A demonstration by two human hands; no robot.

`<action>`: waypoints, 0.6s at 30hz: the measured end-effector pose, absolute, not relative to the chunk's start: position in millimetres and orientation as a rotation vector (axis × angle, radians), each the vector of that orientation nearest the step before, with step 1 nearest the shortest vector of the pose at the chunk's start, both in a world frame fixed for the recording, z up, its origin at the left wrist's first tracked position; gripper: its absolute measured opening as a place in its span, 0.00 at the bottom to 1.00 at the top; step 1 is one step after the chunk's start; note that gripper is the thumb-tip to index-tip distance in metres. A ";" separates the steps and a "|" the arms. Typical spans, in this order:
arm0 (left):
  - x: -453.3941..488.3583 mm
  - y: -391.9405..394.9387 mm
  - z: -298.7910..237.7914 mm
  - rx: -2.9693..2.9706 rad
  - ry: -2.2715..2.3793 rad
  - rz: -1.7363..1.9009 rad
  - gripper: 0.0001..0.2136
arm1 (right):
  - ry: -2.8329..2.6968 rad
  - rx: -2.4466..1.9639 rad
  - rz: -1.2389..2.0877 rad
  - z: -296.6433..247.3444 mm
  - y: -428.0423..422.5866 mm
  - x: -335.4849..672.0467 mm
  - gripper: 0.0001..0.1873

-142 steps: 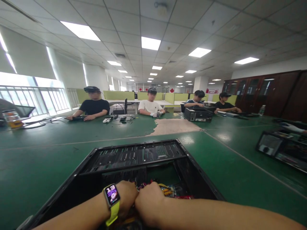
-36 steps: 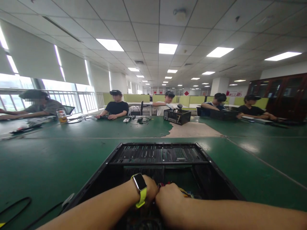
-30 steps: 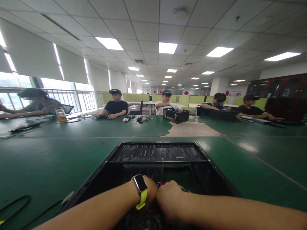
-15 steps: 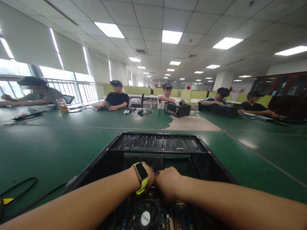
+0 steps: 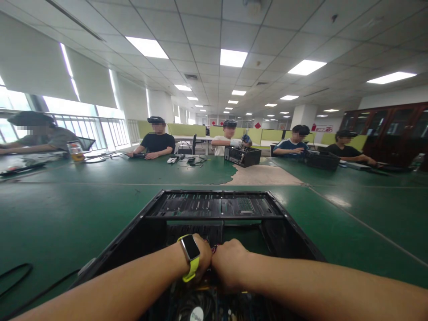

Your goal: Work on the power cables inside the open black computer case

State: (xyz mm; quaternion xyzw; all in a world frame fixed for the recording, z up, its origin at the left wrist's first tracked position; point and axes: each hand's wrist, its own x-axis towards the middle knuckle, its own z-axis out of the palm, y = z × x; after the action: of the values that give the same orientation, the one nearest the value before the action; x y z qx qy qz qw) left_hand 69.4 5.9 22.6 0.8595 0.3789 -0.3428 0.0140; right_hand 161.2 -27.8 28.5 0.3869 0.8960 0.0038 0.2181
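Note:
An open black computer case (image 5: 214, 218) lies in front of me, its frame towards the far side. Both hands are inside it, side by side above the motherboard. My left hand (image 5: 201, 254), with a lime-banded watch (image 5: 190, 248) on the wrist, is closed. My right hand (image 5: 230, 263) is a fist almost touching it. Thin reddish cables (image 5: 214, 249) show between the two hands, and both seem closed on them; the fingertips are hidden. Nearer to me is a cooling fan (image 5: 196, 307) with a white round label, partly cut off by the frame's bottom edge.
The case stands on a green table (image 5: 83, 214). A black cord (image 5: 16, 281) lies at the left. Across the table, several people work; one in white gloves handles another computer case (image 5: 243, 156). A cup (image 5: 76, 151) stands at the far left.
My view has tilted up and turned slightly right, so the scene sits lower and further left. Both hands stay close together in the case, still closed around the cables.

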 end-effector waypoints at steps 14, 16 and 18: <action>77.1 -2.9 38.2 2.545 1.271 -1.297 0.31 | 2.487 1.062 0.008 23.5 -23.6 161.5 0.28; 74.6 -0.3 33.4 2.561 1.280 -1.274 0.32 | 2.488 1.065 0.014 22.0 -23.7 161.3 0.28; 72.2 0.6 31.1 2.606 1.263 -1.213 0.30 | 2.509 1.064 0.022 20.0 -23.8 161.3 0.28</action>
State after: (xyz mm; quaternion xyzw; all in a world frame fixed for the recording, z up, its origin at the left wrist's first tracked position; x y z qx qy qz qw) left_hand 72.2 0.6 31.1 0.8301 0.4022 -0.3863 0.0011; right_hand 161.3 -23.8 20.0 0.3821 0.9007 0.0078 0.2066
